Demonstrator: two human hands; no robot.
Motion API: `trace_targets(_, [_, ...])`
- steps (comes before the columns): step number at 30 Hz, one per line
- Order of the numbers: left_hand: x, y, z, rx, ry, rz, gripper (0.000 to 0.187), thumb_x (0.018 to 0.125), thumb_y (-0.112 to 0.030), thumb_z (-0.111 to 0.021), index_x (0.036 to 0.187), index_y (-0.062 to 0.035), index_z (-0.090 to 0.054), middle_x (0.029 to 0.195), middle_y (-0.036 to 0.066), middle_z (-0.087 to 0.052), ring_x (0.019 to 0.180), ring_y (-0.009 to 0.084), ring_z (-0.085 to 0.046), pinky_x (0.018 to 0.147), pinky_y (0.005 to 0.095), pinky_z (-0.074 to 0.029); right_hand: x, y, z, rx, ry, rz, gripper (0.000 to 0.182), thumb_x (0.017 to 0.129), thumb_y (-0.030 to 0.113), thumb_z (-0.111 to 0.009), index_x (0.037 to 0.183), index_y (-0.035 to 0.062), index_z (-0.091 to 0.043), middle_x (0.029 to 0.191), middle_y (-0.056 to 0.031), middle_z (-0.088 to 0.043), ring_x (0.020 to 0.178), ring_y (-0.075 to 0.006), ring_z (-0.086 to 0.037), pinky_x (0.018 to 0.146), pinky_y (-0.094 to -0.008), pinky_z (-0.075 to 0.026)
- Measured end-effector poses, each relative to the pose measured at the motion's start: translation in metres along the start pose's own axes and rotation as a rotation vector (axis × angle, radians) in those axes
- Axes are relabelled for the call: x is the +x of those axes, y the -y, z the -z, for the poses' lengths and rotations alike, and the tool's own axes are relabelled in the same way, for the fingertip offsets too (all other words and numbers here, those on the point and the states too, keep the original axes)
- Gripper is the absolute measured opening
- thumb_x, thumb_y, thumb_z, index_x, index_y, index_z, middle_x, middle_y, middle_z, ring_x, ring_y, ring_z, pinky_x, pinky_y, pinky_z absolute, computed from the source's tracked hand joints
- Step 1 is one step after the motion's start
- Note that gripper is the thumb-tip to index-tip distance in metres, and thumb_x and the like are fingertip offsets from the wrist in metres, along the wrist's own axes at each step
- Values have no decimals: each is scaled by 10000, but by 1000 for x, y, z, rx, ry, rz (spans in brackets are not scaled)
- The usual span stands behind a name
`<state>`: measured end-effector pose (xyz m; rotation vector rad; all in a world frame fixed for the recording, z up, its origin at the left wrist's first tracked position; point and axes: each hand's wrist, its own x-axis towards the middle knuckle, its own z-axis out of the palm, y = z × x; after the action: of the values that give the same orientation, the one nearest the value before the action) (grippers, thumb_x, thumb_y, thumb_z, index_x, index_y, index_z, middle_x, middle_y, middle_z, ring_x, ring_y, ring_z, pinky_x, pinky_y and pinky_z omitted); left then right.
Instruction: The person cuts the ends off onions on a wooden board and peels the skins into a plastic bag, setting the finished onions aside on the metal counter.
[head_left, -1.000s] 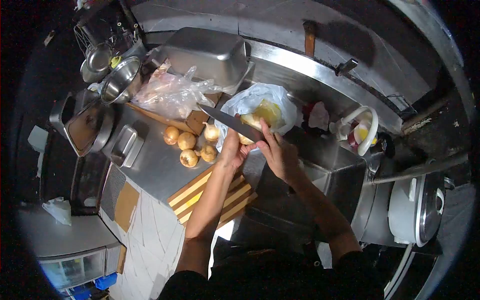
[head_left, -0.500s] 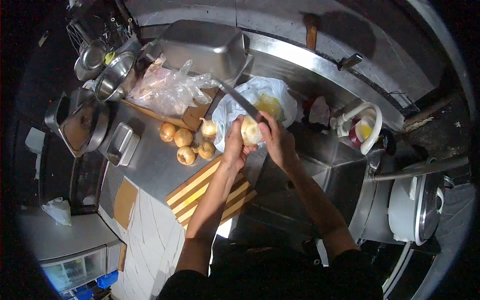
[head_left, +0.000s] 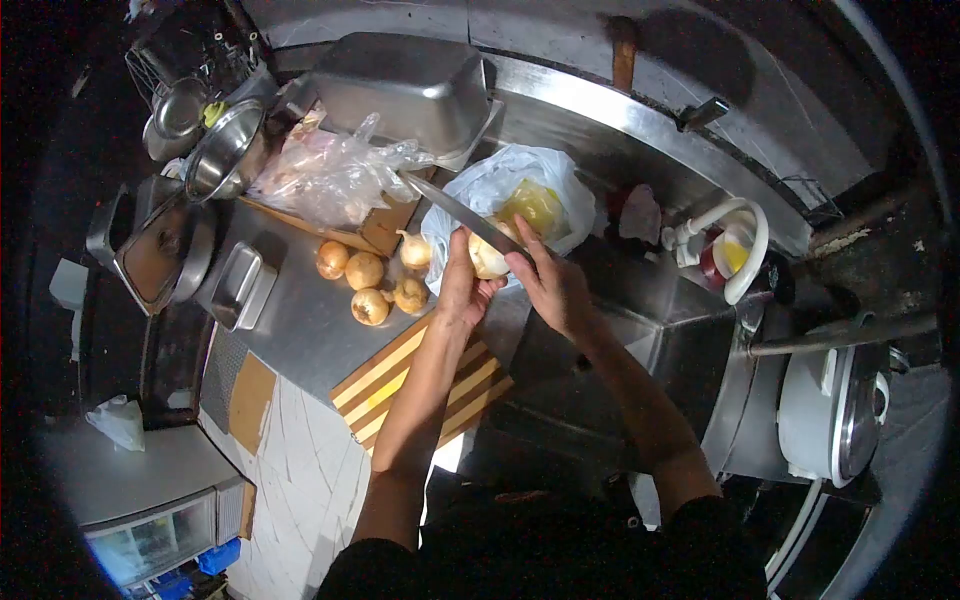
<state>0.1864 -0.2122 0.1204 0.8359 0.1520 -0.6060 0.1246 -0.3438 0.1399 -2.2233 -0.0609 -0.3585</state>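
A pale, partly peeled onion (head_left: 487, 258) is gripped in my left hand (head_left: 461, 288), whose fingers wrap its near and left side. My right hand (head_left: 553, 288) is closed on a long knife (head_left: 455, 208); its handle is hidden in the palm. The blade lies across the top of the onion and points to the upper left. Beneath both hands sits an open white plastic bag (head_left: 570, 195) with a yellowish translucent bundle (head_left: 534, 207) inside. Several brown onions (head_left: 366, 270) and one paler onion (head_left: 414, 250) rest on the steel counter to the left.
A striped cutting board (head_left: 356, 400) lies under my left forearm. The sink (head_left: 620, 370) is to the right, with a white strainer-like ring (head_left: 757, 250) beyond. A clear bag (head_left: 330, 180), a steel bin (head_left: 400, 90) and a small steel pan (head_left: 243, 288) stand left and behind.
The knife blade has tilted flatter and slid down across the onion. Both hands, with the onion, have shifted slightly left and the onion has turned a little.
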Motion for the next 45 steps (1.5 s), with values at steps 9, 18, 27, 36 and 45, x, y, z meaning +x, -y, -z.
trace_targets(9, [-5, 2, 3, 5, 45, -57, 402, 924, -477, -387, 1037, -118, -530, 830, 0, -607, 611, 81, -563, 421, 199, -413, -2, -2, -4, -94, -15, 42, 465, 886, 288, -547, 1298, 119, -413, 1009, -199, -616, 871, -355, -618, 707, -396, -496])
trace_targets(18, [0, 8, 9, -23, -1, 1, 425, 900, -476, -439, 1049, -87, -524, 848, 31, -614, 653, 135, -596, 475, 244, -451, 17, -25, -11, 452, 78, -301, 379, 937, 315, -423, 1156, 13, -490, 896, -159, -606, 802, -244, -618, 744, -322, -472])
trace_targets(27, [17, 5, 26, -5, -6, -42, 396, 844, -333, -567, 1109, -42, -520, 1043, 122, -590, 927, 236, -592, 727, 374, -517, 27, -18, 6, 331, 227, -403, 504, 901, 455, -417, 1151, 30, -522, 913, -119, -594, 722, -188, -548, 675, -310, -438])
trace_targets(36, [7, -2, 36, -396, 204, -62, 456, 835, -298, -595, 1156, 2, -471, 1153, 167, -523, 1038, 316, -543, 834, 380, -504, 41, -74, -2, 152, -117, -194, 432, 932, 399, -402, 1158, 49, -518, 824, -118, -589, 671, -239, -558, 628, -343, -457])
trace_targets(45, [20, 1, 38, -399, 108, 32, 418, 860, -306, -565, 1132, -3, -473, 1135, 174, -539, 999, 295, -576, 849, 390, -511, 44, -74, -11, -245, -89, -198, 444, 889, 335, -541, 1234, 80, -428, 913, -195, -630, 851, -385, -614, 705, -429, -483])
